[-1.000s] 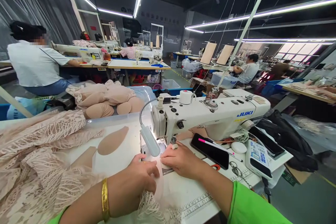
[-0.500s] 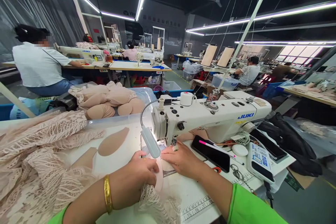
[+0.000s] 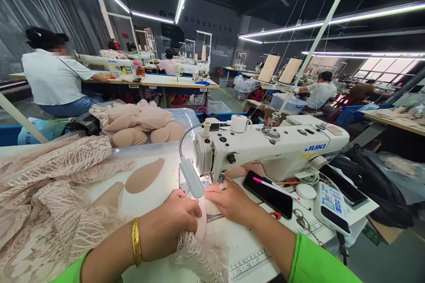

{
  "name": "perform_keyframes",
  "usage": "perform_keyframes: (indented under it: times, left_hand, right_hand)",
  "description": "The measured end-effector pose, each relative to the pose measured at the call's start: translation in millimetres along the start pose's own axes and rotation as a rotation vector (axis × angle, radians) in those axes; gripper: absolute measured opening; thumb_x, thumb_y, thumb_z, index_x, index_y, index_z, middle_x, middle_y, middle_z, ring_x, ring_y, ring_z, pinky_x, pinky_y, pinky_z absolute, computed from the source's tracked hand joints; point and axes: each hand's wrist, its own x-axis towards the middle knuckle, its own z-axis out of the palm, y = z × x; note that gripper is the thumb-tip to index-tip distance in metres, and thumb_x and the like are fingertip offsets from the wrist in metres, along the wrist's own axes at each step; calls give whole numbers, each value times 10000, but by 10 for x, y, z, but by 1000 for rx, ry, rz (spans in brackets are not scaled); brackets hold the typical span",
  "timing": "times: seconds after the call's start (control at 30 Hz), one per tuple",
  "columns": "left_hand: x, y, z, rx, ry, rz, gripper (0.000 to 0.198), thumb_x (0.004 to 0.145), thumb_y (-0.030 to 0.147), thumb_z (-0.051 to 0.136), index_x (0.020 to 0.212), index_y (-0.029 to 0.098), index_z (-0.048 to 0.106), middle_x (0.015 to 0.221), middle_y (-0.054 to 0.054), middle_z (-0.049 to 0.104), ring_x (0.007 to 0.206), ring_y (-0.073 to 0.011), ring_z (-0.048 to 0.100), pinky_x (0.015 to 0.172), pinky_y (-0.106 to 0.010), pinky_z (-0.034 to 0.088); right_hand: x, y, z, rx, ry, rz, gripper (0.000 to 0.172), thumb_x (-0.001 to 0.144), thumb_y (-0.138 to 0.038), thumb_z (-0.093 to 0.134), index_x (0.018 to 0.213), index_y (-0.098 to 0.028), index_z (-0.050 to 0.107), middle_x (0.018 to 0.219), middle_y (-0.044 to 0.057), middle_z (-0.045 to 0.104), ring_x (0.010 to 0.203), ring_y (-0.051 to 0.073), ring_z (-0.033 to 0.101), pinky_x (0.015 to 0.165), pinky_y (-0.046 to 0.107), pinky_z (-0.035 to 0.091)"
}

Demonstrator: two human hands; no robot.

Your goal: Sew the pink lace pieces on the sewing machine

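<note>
While resting on beige fabric (image 3: pixel 201 223), w/ L hand (image 3: pixel 179 214) arched, fingers curled, w/ R hand (image 3: pixel 229 199) palm-down nr lamp (image 3: pixel 192 179), fingers together, can't tell re pinching.

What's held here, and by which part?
Left hand: lace fabric, seemingly by its bunched upper edge. Right hand: on a beige piece; grip can't be told.

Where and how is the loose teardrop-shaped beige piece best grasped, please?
Perhaps pinch the teardrop-shaped beige piece by its near right edge, bringing the left hand from the right: it appears flat on the white tabletop, that edge is uncovered and faces the hand, while the rounded end lies close to another beige piece.
</note>
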Motion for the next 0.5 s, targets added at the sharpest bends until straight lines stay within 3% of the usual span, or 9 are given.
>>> perform_keyframes:
  times: [0.23,0.5]
  left_hand:
    - [-15,-76,36,-20,-4,-10,264,633,20,697,745,255,740,1174,0,733,865,-202,679,930,-401,411]
    - [46,-28,-134,36,-64,-71,353,619,-34,646,759,270,758,1224,37,748,925,-201,697,976,-425,381]
  right_hand:
    - [16,-11,-19,52,-43,2,294,906,4,557,981,-247,691,1020,6,751,909,215,579,864,327,407]
    - [-21,-7,16,37,-58,21,314,944,-28,556,1090,-266,700,1067,31,733,962,230,584,876,333,425]
